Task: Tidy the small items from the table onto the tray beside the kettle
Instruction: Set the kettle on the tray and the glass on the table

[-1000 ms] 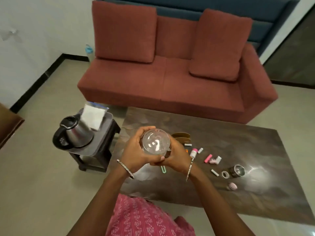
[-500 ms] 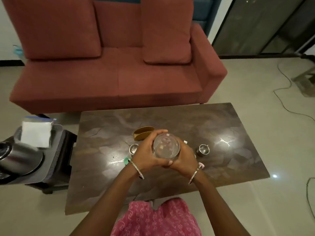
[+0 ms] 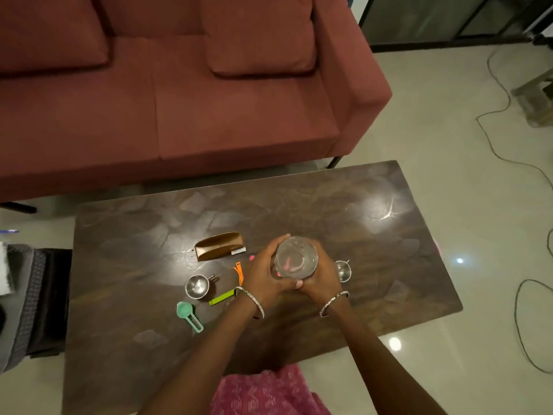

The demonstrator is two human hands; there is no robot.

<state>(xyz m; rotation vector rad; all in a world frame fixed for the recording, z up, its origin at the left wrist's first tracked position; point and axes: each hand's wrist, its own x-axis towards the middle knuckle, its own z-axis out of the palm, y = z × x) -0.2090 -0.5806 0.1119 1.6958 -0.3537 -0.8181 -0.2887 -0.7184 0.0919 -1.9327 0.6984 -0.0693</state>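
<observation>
Dark worktop, steel cup loose. Glass jar above worktop, clamped between left hand, right hand. Judged step: carry jar to tray left of worktop.

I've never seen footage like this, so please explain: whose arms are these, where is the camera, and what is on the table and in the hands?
No machine here: a person wears one camera on the head, looking down at their own arms. The left hand and right hand grip a clear round glass container with something pink inside. On the dark brown glossy table lie a small steel cup, a second steel cup partly behind the right hand, a teal plastic measuring spoon, a lime-green plastic strip and a brown curved holder. The grey tray shows at the left edge.
</observation>
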